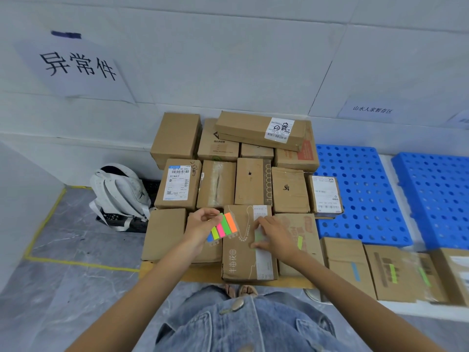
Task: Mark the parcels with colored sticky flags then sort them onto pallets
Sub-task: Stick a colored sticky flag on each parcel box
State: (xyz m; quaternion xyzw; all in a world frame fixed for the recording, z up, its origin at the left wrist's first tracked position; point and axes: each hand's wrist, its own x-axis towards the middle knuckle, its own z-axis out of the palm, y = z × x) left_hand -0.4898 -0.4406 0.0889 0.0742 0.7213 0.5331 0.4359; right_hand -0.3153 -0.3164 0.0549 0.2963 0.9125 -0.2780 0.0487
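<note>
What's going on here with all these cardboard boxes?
A person is flagging parcels. The left hand holds a strip of colored sticky flags, while the right hand presses flat on the white label of the front parcel, seemingly sticking a pale green flag. Several parcels on the right already carry flags. The blue pallets beyond look mostly bare.

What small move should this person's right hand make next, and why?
Probably lift the right hand off the front parcel: its fingers press a pale green flag onto the white label, so the flag looks placed, while the left hand holds the flag pad.
</note>
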